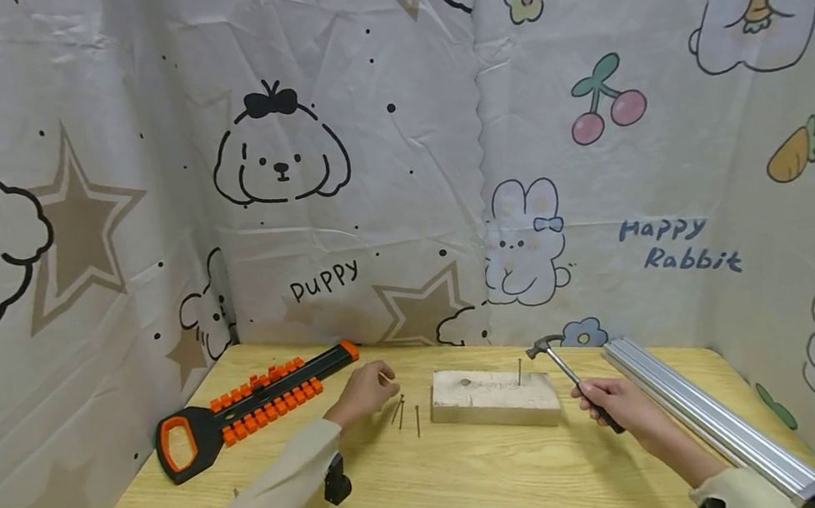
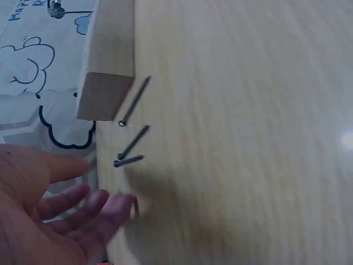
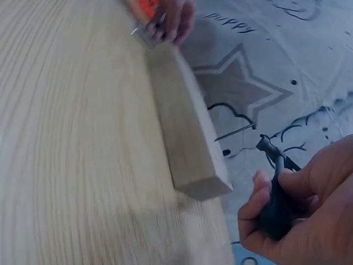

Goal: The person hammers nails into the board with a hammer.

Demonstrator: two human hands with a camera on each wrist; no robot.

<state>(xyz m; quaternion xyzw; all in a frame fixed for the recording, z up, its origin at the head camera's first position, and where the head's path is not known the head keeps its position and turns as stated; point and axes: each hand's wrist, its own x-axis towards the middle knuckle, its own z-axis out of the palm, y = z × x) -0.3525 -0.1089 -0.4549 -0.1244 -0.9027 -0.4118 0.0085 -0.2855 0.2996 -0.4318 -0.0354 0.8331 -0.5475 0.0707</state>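
My right hand grips a claw hammer by its dark handle, with the head raised beside the wooden block. A nail stands upright in the block's top, toward its right end. To the left of the block, several loose nails lie on the table. My left hand hovers next to them, its fingers loosely bent and the thumb apart. In the left wrist view, the loose nails lie clear of the fingers; a thin dark sliver by one fingertip is too blurred to identify.
A black and orange rack-like tool lies at the table's left. Along the right side runs a long silver metal bar. Printed cloth walls enclose the wooden table at the back and sides.
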